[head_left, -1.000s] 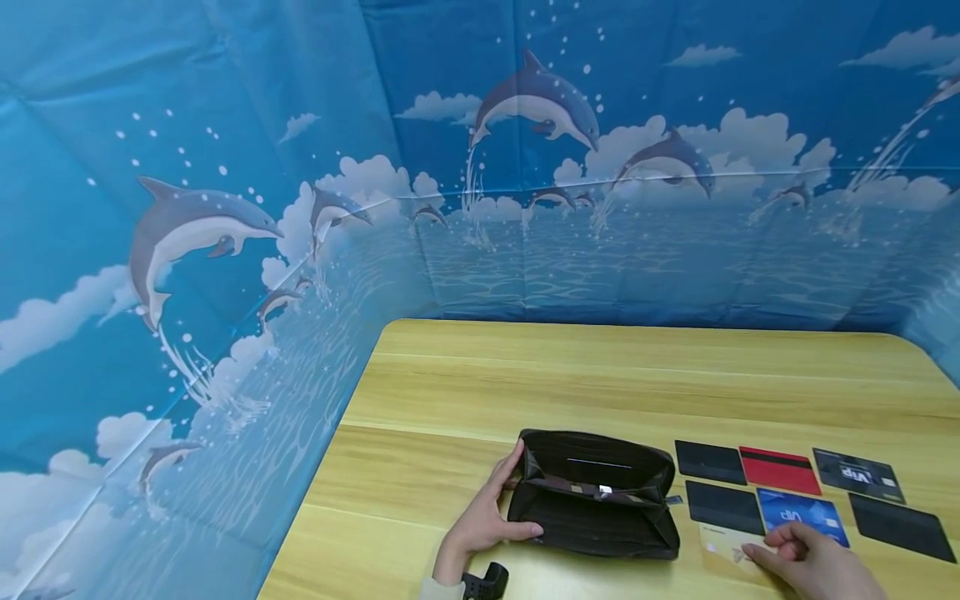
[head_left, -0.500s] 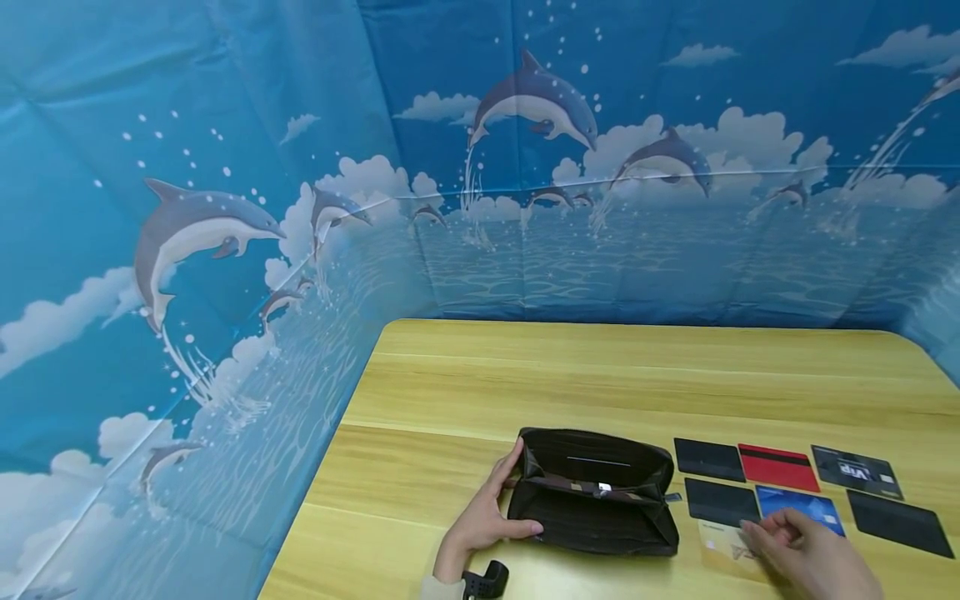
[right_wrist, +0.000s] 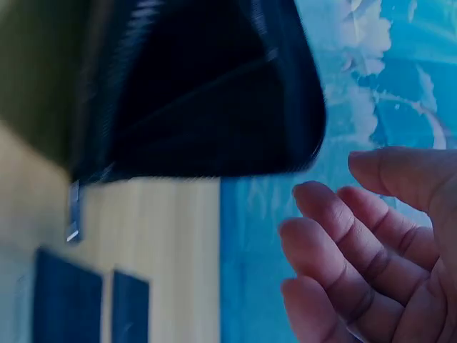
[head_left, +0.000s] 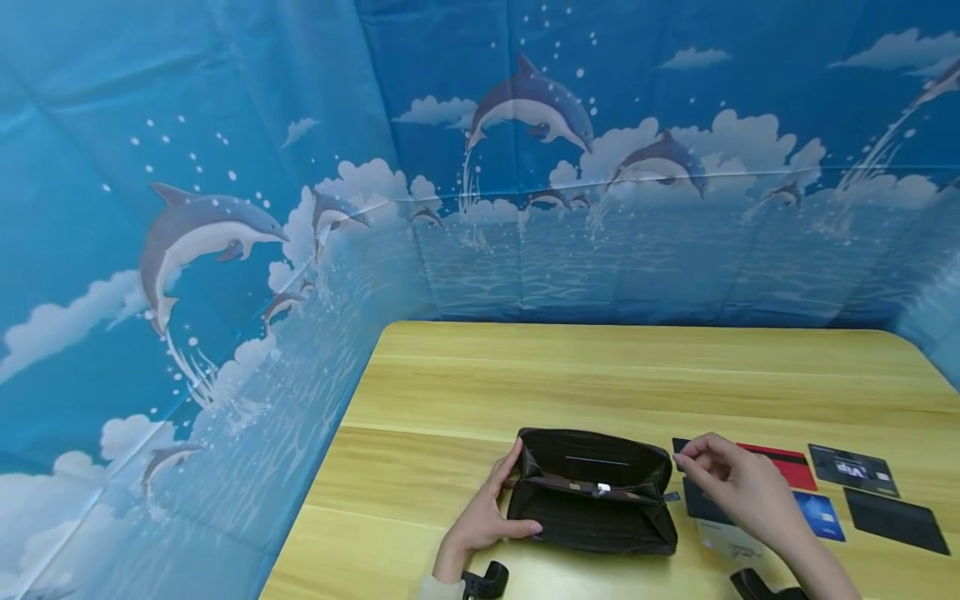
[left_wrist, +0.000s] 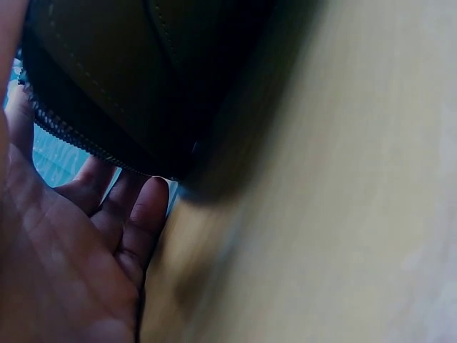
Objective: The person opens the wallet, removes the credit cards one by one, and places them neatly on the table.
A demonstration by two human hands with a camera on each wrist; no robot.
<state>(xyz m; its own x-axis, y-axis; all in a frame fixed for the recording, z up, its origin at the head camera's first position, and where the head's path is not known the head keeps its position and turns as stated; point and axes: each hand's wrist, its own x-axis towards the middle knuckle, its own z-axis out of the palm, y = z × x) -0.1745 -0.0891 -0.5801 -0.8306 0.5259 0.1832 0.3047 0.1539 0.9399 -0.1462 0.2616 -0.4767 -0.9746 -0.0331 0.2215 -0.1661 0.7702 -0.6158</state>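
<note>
A black zip-around wallet (head_left: 592, 533) stands spread wide on the table, a thin card edge (head_left: 596, 460) showing in its back section. At its left end my left hand (head_left: 483, 517) grips it, thumb at the near rim and fingers along the far side; the left wrist view shows the fingertips against the toothed zip (left_wrist: 71, 132). My right hand (head_left: 738, 483) is beside the wallet's right end, over the cards. In the right wrist view its fingers (right_wrist: 332, 264) are loosely bent with nothing between them and the thumb.
Several cards lie right of the wallet: a red card (head_left: 795, 471), a black VIP card (head_left: 853, 471), a plain dark card (head_left: 896, 521), a blue card (head_left: 823, 515), a gold card (head_left: 723, 537) and dark ones partly covered by my right hand. A dolphin-print curtain (head_left: 480, 275) surrounds the wooden table (head_left: 600, 375).
My right hand has left the gold card, moving up and left toward the wallet's right end. The gold card remains on the table. My left hand and the wallet have stayed put.
</note>
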